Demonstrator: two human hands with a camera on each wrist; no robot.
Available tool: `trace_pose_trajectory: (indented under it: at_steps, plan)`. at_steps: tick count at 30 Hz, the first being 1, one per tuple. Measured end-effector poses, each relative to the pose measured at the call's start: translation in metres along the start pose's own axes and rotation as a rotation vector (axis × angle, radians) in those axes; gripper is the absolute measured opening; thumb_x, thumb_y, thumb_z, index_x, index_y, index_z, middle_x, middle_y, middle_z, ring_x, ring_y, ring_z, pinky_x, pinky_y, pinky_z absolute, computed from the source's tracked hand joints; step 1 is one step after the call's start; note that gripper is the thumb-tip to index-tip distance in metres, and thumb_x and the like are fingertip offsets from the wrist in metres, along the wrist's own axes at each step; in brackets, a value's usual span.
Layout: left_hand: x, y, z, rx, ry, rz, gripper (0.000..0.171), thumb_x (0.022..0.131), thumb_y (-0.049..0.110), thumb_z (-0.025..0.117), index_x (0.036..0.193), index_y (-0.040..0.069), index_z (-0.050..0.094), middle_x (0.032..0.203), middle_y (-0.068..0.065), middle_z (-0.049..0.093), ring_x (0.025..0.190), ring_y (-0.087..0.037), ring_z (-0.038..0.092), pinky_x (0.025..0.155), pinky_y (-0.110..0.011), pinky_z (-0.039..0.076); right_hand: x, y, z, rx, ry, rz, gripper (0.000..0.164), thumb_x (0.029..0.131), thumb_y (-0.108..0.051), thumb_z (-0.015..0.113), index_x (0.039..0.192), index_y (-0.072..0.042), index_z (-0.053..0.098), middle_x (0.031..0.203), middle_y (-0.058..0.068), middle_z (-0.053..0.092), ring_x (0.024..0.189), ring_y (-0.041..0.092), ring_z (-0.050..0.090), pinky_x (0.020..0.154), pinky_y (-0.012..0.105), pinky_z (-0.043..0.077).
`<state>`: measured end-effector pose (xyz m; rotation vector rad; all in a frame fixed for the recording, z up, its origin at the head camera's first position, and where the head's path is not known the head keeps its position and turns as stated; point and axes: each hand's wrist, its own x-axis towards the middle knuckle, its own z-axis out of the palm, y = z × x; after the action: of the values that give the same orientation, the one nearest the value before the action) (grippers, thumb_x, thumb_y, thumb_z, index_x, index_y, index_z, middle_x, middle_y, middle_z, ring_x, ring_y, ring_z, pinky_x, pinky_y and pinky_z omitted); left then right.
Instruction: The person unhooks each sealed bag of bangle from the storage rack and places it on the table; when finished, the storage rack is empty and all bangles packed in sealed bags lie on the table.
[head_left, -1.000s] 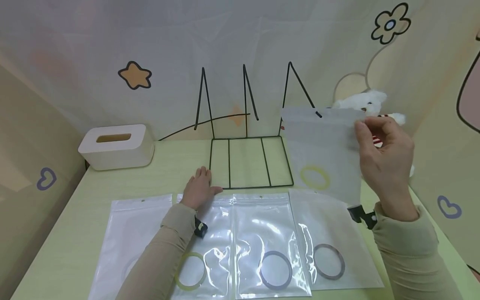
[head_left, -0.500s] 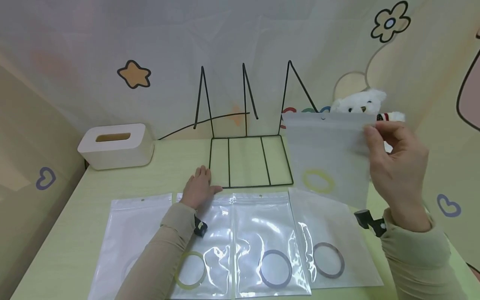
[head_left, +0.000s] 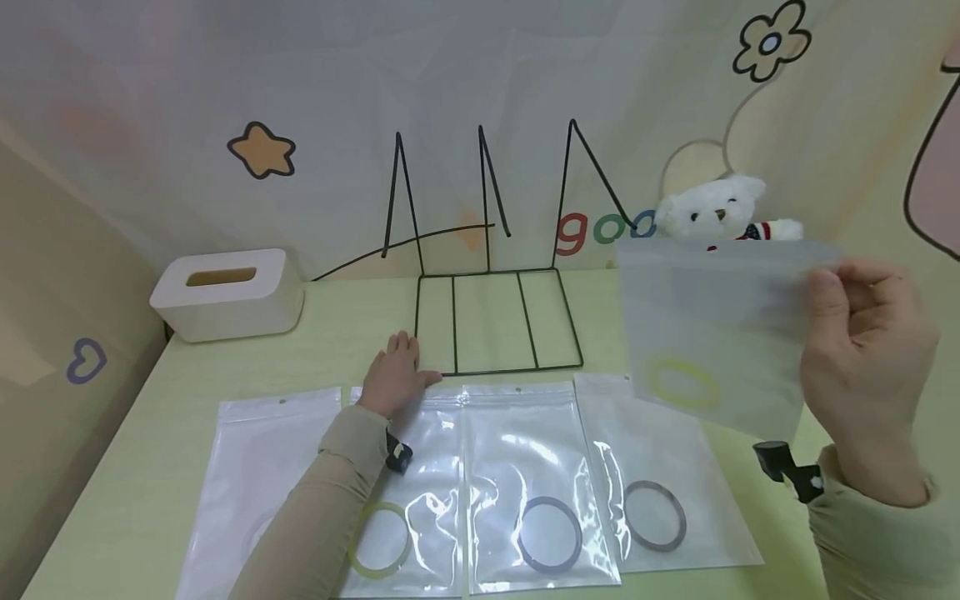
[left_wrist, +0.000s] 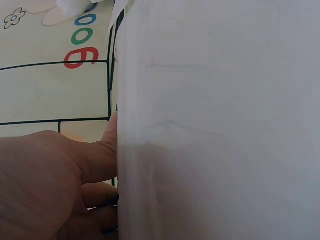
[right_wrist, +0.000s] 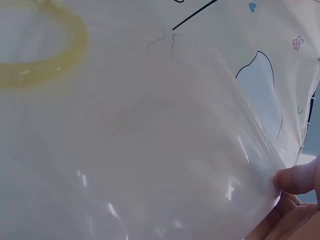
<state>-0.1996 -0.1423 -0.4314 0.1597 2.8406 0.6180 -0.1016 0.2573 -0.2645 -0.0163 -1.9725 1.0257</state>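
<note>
My right hand (head_left: 870,358) pinches the upper right edge of a translucent zip bag (head_left: 720,292), held up off the table right of the black wire rack (head_left: 517,369). A yellow ring (head_left: 684,383) shows through that bag, large in the right wrist view as a yellow ring (right_wrist: 70,65). The rack's right hook (head_left: 600,171) stands bare, left of the bag. Fairly straight fingers of my left hand (head_left: 393,379) rest at the rack base's front left corner. In the left wrist view, a whitish film covers part of that hand (left_wrist: 40,180).
Flat bags lie in a row along the front: a white one (head_left: 262,442), one with a yellow ring (head_left: 378,573), one with a greyish ring (head_left: 551,567), one with a darker ring (head_left: 656,542). A tissue box (head_left: 228,300) stands back left. A white teddy bear (head_left: 701,208) sits behind the held bag.
My right hand has moved right and slightly down with the zip bag, whose top has come away from the rack's right hook. My left hand stays at the rack.
</note>
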Motion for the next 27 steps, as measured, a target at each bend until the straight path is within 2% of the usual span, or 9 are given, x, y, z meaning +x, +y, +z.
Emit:
trace_pose_trajectory:
  at_steps: [5, 10, 14, 18, 20, 23, 25, 27]
  plan:
    - [0.000, 0.000, 0.000, -0.001, 0.000, 0.005, 0.081, 0.097, 0.039, 0.057, 0.150, -0.008, 0.019, 0.157, -0.026, 0.007, 0.146, -0.038, 0.004, 0.117, -0.050, 0.009, -0.007, 0.007, -0.018, -0.087, -0.026, 0.040, 0.011, 0.098, -0.014, 0.057, 0.103, -0.023, 0.056, 0.083, -0.022, 0.056, 0.061, -0.004, 0.049, 0.054, 0.008, 0.034]
    - [0.000, -0.001, 0.000, 0.003, 0.003, 0.008, 0.081, 0.097, 0.040, 0.056, 0.150, -0.009, 0.018, 0.157, -0.027, 0.007, 0.146, -0.039, 0.004, 0.117, -0.051, 0.009, -0.016, 0.012, -0.030, -0.093, -0.063, 0.076, 0.012, 0.099, -0.015, 0.055, 0.106, -0.025, 0.055, 0.082, -0.022, 0.057, 0.062, -0.001, 0.047, 0.055, 0.010, 0.034]
    - [0.000, -0.001, 0.001, -0.002, 0.006, 0.009, 0.081, 0.097, 0.040, 0.057, 0.150, -0.008, 0.019, 0.157, -0.027, 0.008, 0.146, -0.039, 0.005, 0.117, -0.051, 0.009, -0.022, 0.017, -0.038, -0.104, -0.069, 0.125, 0.015, 0.099, -0.016, 0.054, 0.107, -0.029, 0.054, 0.081, -0.023, 0.056, 0.068, 0.001, 0.048, 0.062, 0.012, 0.036]
    - [0.000, -0.001, 0.001, -0.001, 0.010, 0.010, 0.081, 0.097, 0.040, 0.057, 0.150, -0.008, 0.020, 0.157, -0.027, 0.009, 0.146, -0.039, 0.006, 0.117, -0.051, 0.010, -0.024, 0.024, -0.043, -0.164, -0.083, 0.133, 0.017, 0.100, -0.017, 0.052, 0.108, -0.032, 0.051, 0.083, -0.026, 0.052, 0.071, -0.002, 0.046, 0.064, 0.010, 0.035]
    - [0.000, -0.001, 0.000, -0.004, 0.013, 0.011, 0.081, 0.097, 0.040, 0.058, 0.149, -0.009, 0.020, 0.157, -0.027, 0.009, 0.146, -0.039, 0.006, 0.117, -0.051, 0.010, -0.021, 0.031, -0.044, -0.216, -0.106, 0.131, 0.015, 0.100, -0.018, 0.051, 0.108, -0.030, 0.051, 0.083, -0.029, 0.049, 0.071, -0.006, 0.045, 0.062, 0.007, 0.033]
    - [0.000, -0.001, 0.000, -0.007, 0.014, 0.009, 0.080, 0.097, 0.039, 0.058, 0.149, -0.009, 0.021, 0.157, -0.027, 0.009, 0.146, -0.039, 0.006, 0.117, -0.051, 0.010, -0.013, 0.046, -0.047, -0.301, -0.150, 0.142, 0.012, 0.100, -0.019, 0.052, 0.109, -0.015, 0.058, 0.082, -0.032, 0.045, 0.068, -0.012, 0.043, 0.059, 0.004, 0.032]
    - [0.000, 0.000, 0.000, -0.005, 0.011, 0.008, 0.080, 0.097, 0.039, 0.058, 0.149, -0.009, 0.021, 0.157, -0.027, 0.009, 0.146, -0.039, 0.006, 0.117, -0.051, 0.010, -0.006, 0.058, -0.049, -0.336, -0.201, 0.160, 0.024, 0.100, -0.018, 0.051, 0.114, -0.001, 0.058, 0.086, -0.018, 0.059, 0.067, -0.015, 0.041, 0.057, 0.002, 0.032]
    - [0.000, 0.000, 0.000, 0.001, 0.005, 0.008, 0.080, 0.097, 0.039, 0.058, 0.149, -0.008, 0.020, 0.157, -0.027, 0.009, 0.146, -0.039, 0.006, 0.117, -0.051, 0.010, 0.000, 0.071, -0.051, -0.373, -0.246, 0.171, 0.033, 0.101, -0.018, 0.050, 0.121, 0.008, 0.054, 0.092, 0.003, 0.066, 0.066, -0.017, 0.038, 0.054, 0.003, 0.031]
